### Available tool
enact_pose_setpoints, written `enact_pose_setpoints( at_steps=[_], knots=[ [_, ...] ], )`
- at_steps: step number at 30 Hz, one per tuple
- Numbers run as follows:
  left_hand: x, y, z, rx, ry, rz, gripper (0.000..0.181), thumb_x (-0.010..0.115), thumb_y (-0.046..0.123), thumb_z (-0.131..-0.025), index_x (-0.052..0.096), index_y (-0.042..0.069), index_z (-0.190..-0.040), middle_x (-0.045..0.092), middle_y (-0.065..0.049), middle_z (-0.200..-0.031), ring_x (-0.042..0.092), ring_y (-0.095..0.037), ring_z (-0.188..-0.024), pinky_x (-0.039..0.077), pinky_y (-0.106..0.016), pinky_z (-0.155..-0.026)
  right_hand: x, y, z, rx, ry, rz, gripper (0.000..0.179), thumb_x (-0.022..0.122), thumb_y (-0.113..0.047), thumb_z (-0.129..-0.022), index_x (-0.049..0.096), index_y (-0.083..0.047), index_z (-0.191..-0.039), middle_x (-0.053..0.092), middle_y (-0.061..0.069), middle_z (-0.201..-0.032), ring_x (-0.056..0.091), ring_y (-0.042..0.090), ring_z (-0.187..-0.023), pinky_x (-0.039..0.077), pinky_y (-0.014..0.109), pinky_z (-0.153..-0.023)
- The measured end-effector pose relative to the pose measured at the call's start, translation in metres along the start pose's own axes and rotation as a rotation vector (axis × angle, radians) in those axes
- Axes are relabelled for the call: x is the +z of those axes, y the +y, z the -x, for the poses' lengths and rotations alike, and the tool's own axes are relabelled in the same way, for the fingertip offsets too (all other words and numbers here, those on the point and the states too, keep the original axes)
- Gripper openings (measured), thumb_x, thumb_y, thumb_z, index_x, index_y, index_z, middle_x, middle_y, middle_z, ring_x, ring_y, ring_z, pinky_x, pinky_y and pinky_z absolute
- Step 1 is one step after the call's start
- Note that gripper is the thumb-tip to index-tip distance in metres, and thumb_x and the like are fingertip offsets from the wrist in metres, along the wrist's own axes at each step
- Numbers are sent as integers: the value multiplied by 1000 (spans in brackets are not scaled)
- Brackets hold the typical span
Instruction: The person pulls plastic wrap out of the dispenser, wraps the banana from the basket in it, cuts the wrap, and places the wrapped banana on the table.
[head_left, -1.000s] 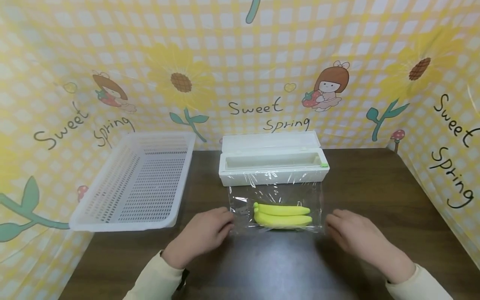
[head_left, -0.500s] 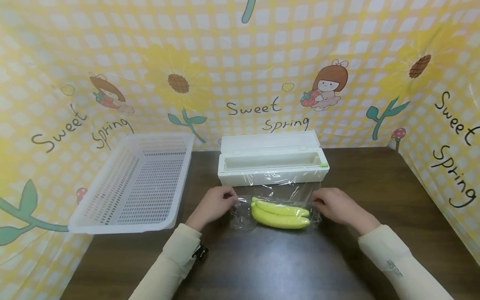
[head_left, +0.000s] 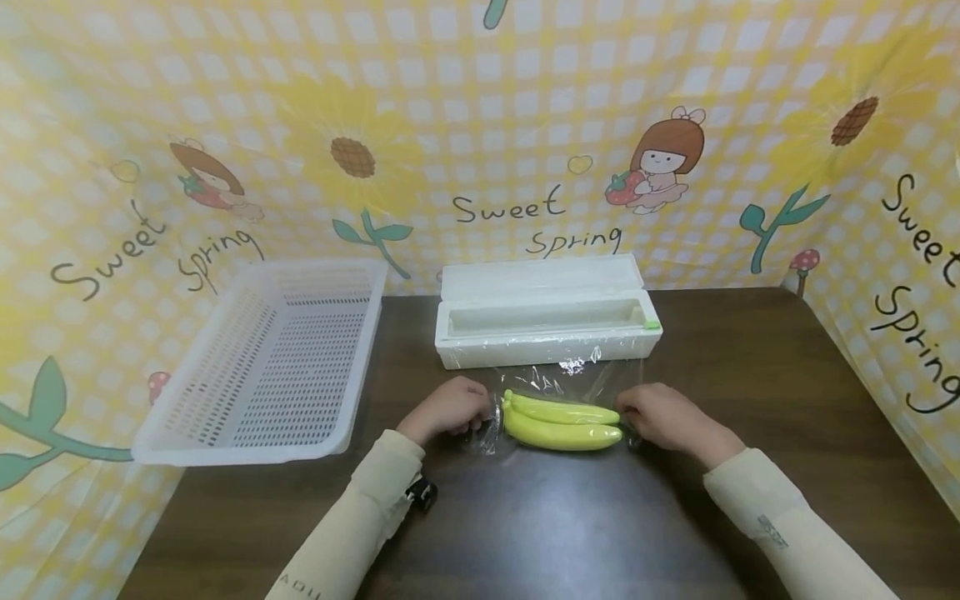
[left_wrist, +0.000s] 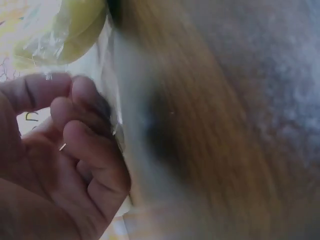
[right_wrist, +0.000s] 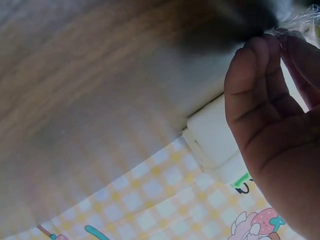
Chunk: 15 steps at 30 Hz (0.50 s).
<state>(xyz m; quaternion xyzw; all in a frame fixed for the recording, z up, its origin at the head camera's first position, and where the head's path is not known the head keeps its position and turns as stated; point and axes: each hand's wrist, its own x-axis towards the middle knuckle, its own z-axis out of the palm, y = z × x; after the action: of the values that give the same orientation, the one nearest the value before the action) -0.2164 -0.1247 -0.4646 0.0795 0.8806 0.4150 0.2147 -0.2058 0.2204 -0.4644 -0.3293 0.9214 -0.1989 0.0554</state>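
Two yellow bananas (head_left: pixel 561 423), joined at the stem, lie under clear cling film (head_left: pixel 551 382) on the dark table. My left hand (head_left: pixel 454 405) pinches the film at the bananas' stem end, where it is bunched and creased. At the tip end, my right hand (head_left: pixel 662 418) pinches the film's other side. In the right wrist view, crumpled film (right_wrist: pixel 300 24) sticks out past the thumb and fingertips of the right hand (right_wrist: pixel 272 120). In the left wrist view, the curled fingers of the left hand (left_wrist: pixel 75 135) are close to the wrapped bananas (left_wrist: pixel 87 30).
Behind the bananas, a white cling film box (head_left: pixel 551 353) stands with its lid raised; the film runs from its front. A green slider (head_left: pixel 652 325) is at its right end. A white slotted basket (head_left: pixel 247 454) stands at the left. Patterned cloth (head_left: pixel 510 100) hangs behind the table.
Both hands moved up from the film's front corners, bringing the film over the bananas. Since then, the left hand has moved right, gathering its side closer to the stem; the right hand has shifted slightly inward.
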Motion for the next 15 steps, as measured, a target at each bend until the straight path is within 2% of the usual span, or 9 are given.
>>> enact_pose_setpoints(
  at_steps=[3,8,15],
  knots=[
    [-3,-2,4,18,-69,-7,14,54,6,-82,62,6,-70,57,-4,-60,46,-13,-46,39,-26,-43,2,-1,3,9,-2,-16,25,66,3,-89,60,-18,-76,49,-12,-67,47,8,-63,44,31,-59],
    [-11,-7,12,39,-143,18,13,57,5,-90,65,2,-80,60,-5,-65,48,-13,-49,41,-25,-46,4,4,11,77,18,-142,16,70,-4,-91,65,-17,-83,55,-12,-72,51,7,-67,46,31,-62],
    [-15,-11,16,84,-142,34,14,59,8,-96,67,1,-86,62,-4,-69,52,-13,-53,44,-25,-48,1,13,17,243,-4,-450,3,70,-8,-95,68,-8,-97,60,0,-75,56,17,-61,50,33,-54]
  ],
)
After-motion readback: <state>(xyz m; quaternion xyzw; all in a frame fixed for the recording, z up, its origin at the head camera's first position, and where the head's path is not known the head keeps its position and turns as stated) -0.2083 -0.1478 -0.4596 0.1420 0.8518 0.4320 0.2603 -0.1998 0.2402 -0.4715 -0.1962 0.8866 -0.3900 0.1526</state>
